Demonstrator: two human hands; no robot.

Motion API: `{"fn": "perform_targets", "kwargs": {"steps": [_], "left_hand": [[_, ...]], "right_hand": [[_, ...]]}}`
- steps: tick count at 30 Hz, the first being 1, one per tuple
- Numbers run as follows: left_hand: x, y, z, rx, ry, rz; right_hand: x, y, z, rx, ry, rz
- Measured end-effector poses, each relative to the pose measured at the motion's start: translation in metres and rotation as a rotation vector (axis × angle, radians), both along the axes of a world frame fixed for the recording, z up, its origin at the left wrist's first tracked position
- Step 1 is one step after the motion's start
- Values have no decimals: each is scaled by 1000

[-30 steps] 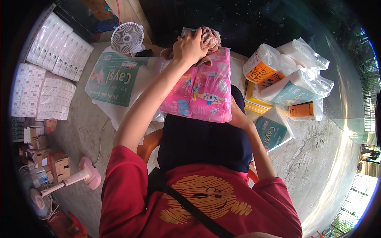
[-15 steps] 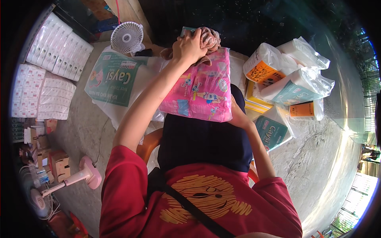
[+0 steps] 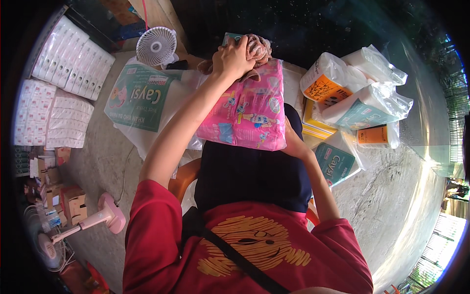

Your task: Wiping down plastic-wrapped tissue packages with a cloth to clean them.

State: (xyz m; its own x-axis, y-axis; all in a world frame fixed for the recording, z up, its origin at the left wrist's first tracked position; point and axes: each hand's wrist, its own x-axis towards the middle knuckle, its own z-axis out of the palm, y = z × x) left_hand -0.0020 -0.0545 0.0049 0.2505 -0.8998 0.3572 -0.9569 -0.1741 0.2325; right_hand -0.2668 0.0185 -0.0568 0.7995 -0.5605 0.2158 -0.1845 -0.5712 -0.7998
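Note:
A pink plastic package (image 3: 245, 117) with printed cartoon figures, its contents not visible, rests over my lap. On its far edge my left hand (image 3: 234, 61) is closed on a bunched brown patterned cloth (image 3: 258, 49), which lies against the package. My right hand (image 3: 293, 141) holds the package by its right side near the lower corner, the fingers partly hidden behind it. Just left of the package, partly under my left forearm, lies a large white and green tissue bag (image 3: 142, 98).
A small white fan (image 3: 156, 46) stands at the far left. To the right are wrapped paper rolls (image 3: 325, 81), green-labelled tissue packs (image 3: 335, 159) and a yellow box (image 3: 316, 122). Stacked white packs (image 3: 68, 63), cardboard boxes (image 3: 74, 203) and a pink standing fan (image 3: 105, 215) are on the left.

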Motion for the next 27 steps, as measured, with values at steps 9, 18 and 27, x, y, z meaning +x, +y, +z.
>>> {"fn": "perform_targets", "kwargs": {"steps": [9, 18, 27], "left_hand": [[2, -1, -4, 17, 16, 1], [1, 2, 1, 143, 40, -16], [-2, -10, 41, 506, 216, -188]], "right_hand": [[1, 1, 1, 4, -13, -7], [1, 0, 4, -4, -13, 9], [-3, 1, -5, 154, -54, -50]]}}
